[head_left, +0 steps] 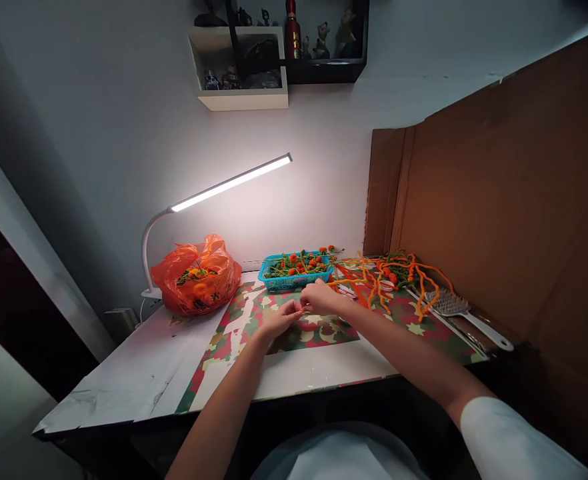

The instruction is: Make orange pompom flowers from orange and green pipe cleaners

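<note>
My left hand [284, 319] and my right hand [319, 298] meet over the middle of the patterned table cover [319, 333]. The fingers of both are pinched together at the tips. Whatever lies between them is too small or too hidden to name. Just beyond my hands stands a blue basket [287, 283] filled with green stems bearing orange flower heads [301, 268]. To the right of my right hand lie fuzzy orange pipe-cleaner-like strands [374, 287], tangled across the cover.
A red plastic bag [194, 280] with orange and green pieces inside sits at the left, beside a lit desk lamp [231, 181]. A white-handled brush [484, 330] lies at the right, along a tall cardboard sheet [499, 200]. A wall shelf [247, 101] hangs above.
</note>
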Demonstrator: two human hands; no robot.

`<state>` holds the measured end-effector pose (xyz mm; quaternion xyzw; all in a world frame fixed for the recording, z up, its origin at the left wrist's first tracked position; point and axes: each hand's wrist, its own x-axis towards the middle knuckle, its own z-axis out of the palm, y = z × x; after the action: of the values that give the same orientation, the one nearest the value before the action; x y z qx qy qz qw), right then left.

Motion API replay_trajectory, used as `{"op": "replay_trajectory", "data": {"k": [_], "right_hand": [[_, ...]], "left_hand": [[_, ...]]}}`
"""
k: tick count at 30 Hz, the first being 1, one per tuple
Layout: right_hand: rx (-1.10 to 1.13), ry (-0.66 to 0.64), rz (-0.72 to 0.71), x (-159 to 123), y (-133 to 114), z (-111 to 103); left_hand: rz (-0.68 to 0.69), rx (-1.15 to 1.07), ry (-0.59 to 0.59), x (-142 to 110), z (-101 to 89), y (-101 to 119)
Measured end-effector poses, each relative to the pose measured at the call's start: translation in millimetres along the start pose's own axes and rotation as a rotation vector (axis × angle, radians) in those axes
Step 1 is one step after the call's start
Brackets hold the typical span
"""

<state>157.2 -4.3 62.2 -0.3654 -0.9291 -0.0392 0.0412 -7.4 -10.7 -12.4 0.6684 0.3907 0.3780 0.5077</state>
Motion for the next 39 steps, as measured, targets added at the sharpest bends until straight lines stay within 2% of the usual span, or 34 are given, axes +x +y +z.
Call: {"op": "replay_trajectory", "data": {"k": [7, 13, 21, 29, 33, 39], "right_hand": [[-0.149, 0.141, 0.030, 9, -8, 14], [-0.182, 0.202, -0.002, 11, -11, 19], [-0.217, 0.241, -0.043, 16, -12, 23], [-0.204, 0.285, 0.013, 20, -15, 33], [-0.048, 0.382, 0.136, 21, -19, 41], [0.543, 0.568, 0.274, 25, -17, 52]], "left_hand": [[0.024, -0.006, 0.219, 8, -2.1, -15], [0.005, -0.122, 0.227, 5, -0.8, -10], [-0.008, -0.086, 0.240, 6, -2.9, -12], [-0.033, -0.205, 0.324, 10, -0.9, -16], [-0.054, -0.482, 0.339, 13, -0.7, -14], [0.010, -0.703, 0.260, 11, -3.8, -3]]}}
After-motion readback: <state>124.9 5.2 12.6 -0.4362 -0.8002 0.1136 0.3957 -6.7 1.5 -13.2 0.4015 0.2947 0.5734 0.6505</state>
